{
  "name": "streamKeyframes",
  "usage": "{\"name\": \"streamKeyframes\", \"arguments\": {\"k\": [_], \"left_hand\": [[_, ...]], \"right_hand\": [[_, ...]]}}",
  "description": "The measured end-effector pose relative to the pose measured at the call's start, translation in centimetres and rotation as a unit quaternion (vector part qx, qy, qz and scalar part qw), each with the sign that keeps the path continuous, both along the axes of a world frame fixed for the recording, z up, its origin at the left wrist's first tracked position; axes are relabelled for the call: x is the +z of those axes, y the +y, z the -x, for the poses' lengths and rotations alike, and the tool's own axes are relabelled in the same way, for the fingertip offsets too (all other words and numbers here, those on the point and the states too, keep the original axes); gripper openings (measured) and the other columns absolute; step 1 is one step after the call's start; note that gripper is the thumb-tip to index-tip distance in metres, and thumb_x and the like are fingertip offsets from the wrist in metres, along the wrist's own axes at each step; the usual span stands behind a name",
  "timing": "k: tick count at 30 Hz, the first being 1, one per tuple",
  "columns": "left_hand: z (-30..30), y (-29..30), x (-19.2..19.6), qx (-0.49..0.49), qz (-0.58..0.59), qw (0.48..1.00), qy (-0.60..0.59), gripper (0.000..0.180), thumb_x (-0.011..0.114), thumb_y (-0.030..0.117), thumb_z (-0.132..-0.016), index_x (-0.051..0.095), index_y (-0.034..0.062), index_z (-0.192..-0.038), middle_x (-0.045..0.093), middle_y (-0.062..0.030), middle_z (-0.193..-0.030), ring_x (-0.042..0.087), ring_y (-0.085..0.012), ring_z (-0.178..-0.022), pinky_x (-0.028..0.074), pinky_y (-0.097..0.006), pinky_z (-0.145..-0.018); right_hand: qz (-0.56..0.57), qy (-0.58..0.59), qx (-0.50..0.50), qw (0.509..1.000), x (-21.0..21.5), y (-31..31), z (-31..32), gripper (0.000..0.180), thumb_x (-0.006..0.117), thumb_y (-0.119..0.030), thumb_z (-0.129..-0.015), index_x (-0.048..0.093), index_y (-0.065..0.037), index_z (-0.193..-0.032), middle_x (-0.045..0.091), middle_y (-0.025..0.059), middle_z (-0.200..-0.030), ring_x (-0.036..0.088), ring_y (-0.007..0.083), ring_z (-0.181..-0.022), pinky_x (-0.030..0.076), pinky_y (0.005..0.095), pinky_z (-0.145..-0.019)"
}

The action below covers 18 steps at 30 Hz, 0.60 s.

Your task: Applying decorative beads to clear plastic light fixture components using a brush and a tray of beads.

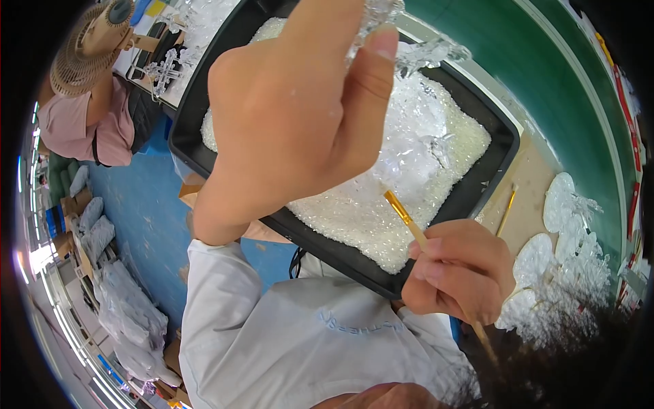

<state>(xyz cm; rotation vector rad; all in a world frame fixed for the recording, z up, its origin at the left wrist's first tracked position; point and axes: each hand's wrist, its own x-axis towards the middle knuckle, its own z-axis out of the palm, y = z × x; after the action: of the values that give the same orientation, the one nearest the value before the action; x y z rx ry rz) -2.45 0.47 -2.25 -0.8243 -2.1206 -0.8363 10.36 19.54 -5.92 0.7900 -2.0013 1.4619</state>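
Observation:
My left hand (293, 116) reaches over a black tray (494, 178), its fingers closed on a clear plastic ornament (436, 54) whose full shape the hand hides. White glittering granules (354, 232) cover the tray's bottom. Among them, below the held ornament, lies more clear, shiny plastic (415, 146). Near the tray's front right corner, my right hand (463, 269) grips a small paintbrush (417, 232) by its wooden handle. The brush's metal collar and tip point up and left over the granules.
A second thin brush (507, 210) rests on the table right of the tray, beside several clear plastic pieces with round bases (535, 259). At the upper left are a tan fan (85, 51), clear cross-shaped ornaments (163, 71) and a person in pink (112, 123). Wrapped bundles (129, 313) lie at left.

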Motion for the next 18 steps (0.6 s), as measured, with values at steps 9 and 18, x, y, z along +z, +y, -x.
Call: {"name": "streamKeyframes", "arguments": {"k": [9, 18], "left_hand": [[0.5, -0.4, -0.6, 0.020, 0.033, 0.998, 0.053, 0.023, 0.063, 0.006, -0.092, 0.069, -0.0036, -0.113, 0.073, -0.0182, -0.096, 0.072, -0.0320, -0.072, 0.054, -0.032, -0.066], [-0.4, 0.7, 0.2, 0.064, 0.031, 0.997, 0.017, 0.025, 0.061, 0.009, -0.095, 0.068, -0.0047, -0.115, 0.072, -0.0158, -0.092, 0.069, -0.0250, -0.070, 0.052, -0.030, -0.066]], "right_hand": [[0.043, 0.039, -0.048, 0.997, -0.4, -0.2, -0.2, 0.025, 0.080, -0.006, -0.081, 0.061, -0.001, -0.096, 0.064, 0.0182, -0.091, 0.066, 0.0225, -0.059, 0.054, 0.0295, -0.049], [0.105, 0.040, -0.128, 0.985, -0.9, -1.1, -0.3, 0.026, 0.084, -0.002, -0.061, 0.070, -0.002, -0.083, 0.071, 0.0164, -0.080, 0.068, 0.0268, -0.058, 0.054, 0.0333, -0.050]]}}
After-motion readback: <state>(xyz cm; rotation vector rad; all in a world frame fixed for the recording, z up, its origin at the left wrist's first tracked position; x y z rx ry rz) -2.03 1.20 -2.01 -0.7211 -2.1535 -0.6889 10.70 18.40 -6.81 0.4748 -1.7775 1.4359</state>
